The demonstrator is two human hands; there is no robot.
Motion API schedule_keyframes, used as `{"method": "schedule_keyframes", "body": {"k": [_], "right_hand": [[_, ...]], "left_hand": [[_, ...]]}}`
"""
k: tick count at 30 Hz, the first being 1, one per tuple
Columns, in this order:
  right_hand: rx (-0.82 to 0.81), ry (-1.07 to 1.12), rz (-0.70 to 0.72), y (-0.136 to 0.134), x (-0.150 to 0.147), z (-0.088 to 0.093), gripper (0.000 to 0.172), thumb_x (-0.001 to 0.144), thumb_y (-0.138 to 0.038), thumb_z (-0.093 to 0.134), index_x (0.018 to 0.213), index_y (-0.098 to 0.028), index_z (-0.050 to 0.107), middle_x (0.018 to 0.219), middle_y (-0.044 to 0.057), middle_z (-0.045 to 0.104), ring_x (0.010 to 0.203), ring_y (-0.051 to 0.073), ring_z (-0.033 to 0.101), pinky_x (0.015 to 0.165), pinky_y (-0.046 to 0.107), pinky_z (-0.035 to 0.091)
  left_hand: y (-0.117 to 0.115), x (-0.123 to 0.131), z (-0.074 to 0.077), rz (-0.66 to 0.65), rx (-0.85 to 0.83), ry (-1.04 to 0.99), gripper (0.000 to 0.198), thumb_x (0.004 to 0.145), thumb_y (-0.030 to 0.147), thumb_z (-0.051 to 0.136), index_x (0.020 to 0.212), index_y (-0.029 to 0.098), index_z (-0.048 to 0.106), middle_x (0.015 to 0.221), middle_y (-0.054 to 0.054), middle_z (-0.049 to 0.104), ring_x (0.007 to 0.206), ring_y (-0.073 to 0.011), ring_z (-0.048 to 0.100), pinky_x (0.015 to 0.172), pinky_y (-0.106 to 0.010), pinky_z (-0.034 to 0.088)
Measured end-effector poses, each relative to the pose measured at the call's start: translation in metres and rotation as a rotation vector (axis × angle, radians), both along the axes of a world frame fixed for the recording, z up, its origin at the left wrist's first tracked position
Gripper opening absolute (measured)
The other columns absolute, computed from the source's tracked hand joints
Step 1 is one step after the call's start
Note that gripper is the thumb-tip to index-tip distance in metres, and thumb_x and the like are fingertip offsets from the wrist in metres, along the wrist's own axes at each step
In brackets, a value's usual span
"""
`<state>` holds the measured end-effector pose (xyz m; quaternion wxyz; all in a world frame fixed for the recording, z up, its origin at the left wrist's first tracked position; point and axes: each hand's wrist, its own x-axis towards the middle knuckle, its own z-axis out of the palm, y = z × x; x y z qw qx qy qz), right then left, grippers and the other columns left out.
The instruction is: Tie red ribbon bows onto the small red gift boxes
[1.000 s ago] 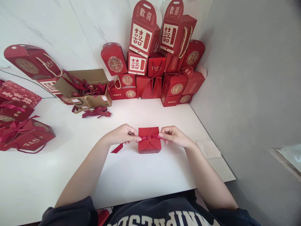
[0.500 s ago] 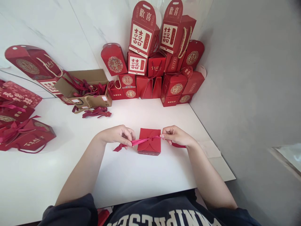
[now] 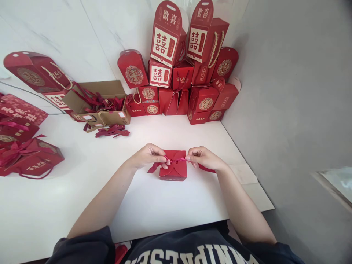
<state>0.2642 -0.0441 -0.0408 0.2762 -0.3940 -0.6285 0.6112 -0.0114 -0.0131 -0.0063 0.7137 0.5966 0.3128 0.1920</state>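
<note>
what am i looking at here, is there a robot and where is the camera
There is no robot: these are a person's bare hands, and every picture comes from one camera worn on that person's head, looking forward and down. The left hand and the right hand each pinch a red ribbon over the top of a small red box. That box sits on a white table. Farther back are stacked red boxes and an open cardboard box with more ribbons inside.
</note>
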Motion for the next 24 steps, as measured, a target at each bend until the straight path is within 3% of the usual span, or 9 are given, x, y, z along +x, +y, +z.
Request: {"method": "schedule_keyframes", "body": {"k": [5, 12, 19, 24], "right_hand": [[0.027, -0.021, -0.006, 0.000, -0.001, 0.004, 0.036, 0.083, -0.052, 0.064, 0.073, -0.018, 0.064, 0.069, 0.000, 0.055, 0.065, 0.013, 0.046, 0.062, 0.027, 0.038], [0.085, 0.093, 0.041, -0.007, 0.002, 0.015, 0.026, 0.083, -0.045, 0.068, 0.081, -0.019, 0.072, 0.079, 0.002, 0.060, 0.068, 0.013, 0.051, 0.066, 0.029, 0.043], [0.319, 0.077, 0.028, -0.014, -0.017, 0.018, 0.023, 0.091, -0.036, 0.059, 0.105, -0.024, 0.073, 0.092, 0.006, 0.067, 0.083, 0.018, 0.060, 0.078, 0.034, 0.046], [0.539, -0.040, -0.017, -0.016, -0.032, 0.015, 0.022, 0.095, -0.029, 0.054, 0.108, -0.027, 0.071, 0.089, 0.003, 0.069, 0.080, 0.017, 0.059, 0.084, 0.036, 0.043]], "left_hand": [[-0.003, 0.007, 0.003, 0.080, 0.009, 0.058, 0.019, 0.073, 0.028, 0.080, 0.077, 0.011, 0.076, 0.070, -0.010, 0.075, 0.063, -0.0161, 0.072, 0.060, -0.022, 0.057], [-0.007, 0.012, 0.006, 0.123, 0.074, 0.125, 0.023, 0.073, 0.030, 0.079, 0.082, 0.010, 0.075, 0.074, -0.010, 0.075, 0.066, -0.0177, 0.072, 0.071, -0.029, 0.060], [-0.011, 0.013, 0.010, 0.087, 0.127, 0.187, 0.029, 0.071, 0.028, 0.080, 0.094, 0.010, 0.075, 0.082, -0.011, 0.076, 0.075, -0.0210, 0.074, 0.073, -0.029, 0.059], [-0.014, 0.015, 0.015, 0.006, 0.201, 0.215, 0.029, 0.075, 0.029, 0.076, 0.099, 0.012, 0.075, 0.081, -0.008, 0.076, 0.075, -0.0188, 0.072, 0.074, -0.028, 0.058]]}}
